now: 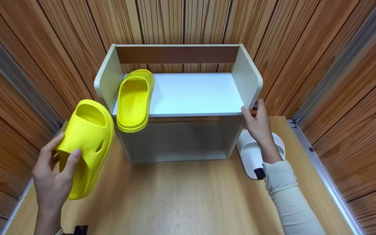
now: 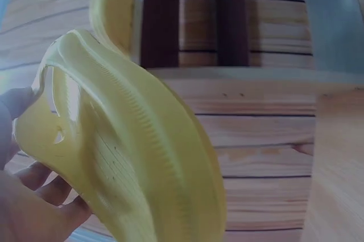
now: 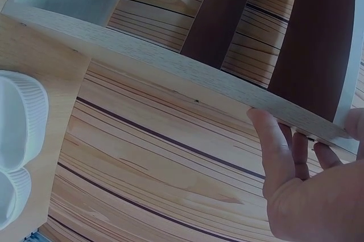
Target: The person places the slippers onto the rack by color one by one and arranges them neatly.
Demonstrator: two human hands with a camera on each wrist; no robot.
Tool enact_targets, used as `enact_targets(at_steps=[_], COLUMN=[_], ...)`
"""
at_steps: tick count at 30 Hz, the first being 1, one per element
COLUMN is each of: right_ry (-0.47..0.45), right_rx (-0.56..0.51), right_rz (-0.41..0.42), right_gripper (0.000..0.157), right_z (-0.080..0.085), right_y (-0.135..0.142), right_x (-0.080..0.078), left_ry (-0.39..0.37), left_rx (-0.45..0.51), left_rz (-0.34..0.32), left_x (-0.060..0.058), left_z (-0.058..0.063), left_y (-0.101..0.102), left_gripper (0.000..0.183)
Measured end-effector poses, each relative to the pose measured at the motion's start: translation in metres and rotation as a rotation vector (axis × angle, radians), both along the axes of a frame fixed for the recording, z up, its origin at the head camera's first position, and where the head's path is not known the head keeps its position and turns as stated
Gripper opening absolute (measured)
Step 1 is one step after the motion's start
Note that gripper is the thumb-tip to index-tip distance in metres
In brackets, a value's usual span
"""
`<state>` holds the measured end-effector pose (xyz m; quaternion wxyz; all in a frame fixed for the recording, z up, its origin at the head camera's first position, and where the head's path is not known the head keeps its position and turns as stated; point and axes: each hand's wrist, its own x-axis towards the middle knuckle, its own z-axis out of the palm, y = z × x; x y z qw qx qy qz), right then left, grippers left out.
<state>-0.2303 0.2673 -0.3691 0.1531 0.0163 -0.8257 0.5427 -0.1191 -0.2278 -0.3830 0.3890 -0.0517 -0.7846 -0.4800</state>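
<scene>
At front left, our left hand (image 1: pixel 52 176) holds one yellow slipper (image 1: pixel 88 138); beyond, near a white slipper (image 1: pixel 249 156), our right hand (image 1: pixel 258 124) grips the shelf unit (image 1: pixel 246 78); a second yellow slipper (image 1: pixel 134 107) lies leftmost on its upper board (image 1: pixel 194 93).

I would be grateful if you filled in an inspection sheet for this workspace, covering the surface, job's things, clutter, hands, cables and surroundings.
Surface: wood-toned floor, with a two-level shelf unit standing on it.
Job's things: one yellow slipper at the upper shelf's left end, its near end past the front edge; a second yellow slipper held off the shelf.
Clutter: white footwear on the floor, right of the unit, partly hidden by an arm.
Hands: left hand grips the second slipper; right hand holds the unit's right side.
Cables: nothing seen.
Surroundings: wood-grain wall panels.
</scene>
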Motion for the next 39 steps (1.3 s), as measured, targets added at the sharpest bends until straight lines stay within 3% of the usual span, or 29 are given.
enact_targets(at_steps=[9,15,29,39], right_ry=[-0.030,-0.030,-0.015,-0.041], right_rx=[0.003,-0.005,0.019,-0.003], right_rz=[-0.007,-0.005,-0.016,-0.002], right_gripper=[0.054,0.055,0.051,0.055], right_z=[0.002,0.000,0.001,0.001], right_y=[0.000,0.000,0.000,0.000], right_x=[0.002,0.001,-0.002,-0.001], left_ry=[0.126,0.158,0.141,0.068], left_rx=[-0.075,-0.145,-0.248,-0.288], left_rz=[-0.105,-0.118,-0.174,-0.183], left_x=[-0.005,-0.011,-0.027,-0.041], left_z=[0.024,0.038,0.061,0.082], left_y=[0.023,0.037,0.064,0.084], left_gripper=[0.057,0.054,0.049,0.046])
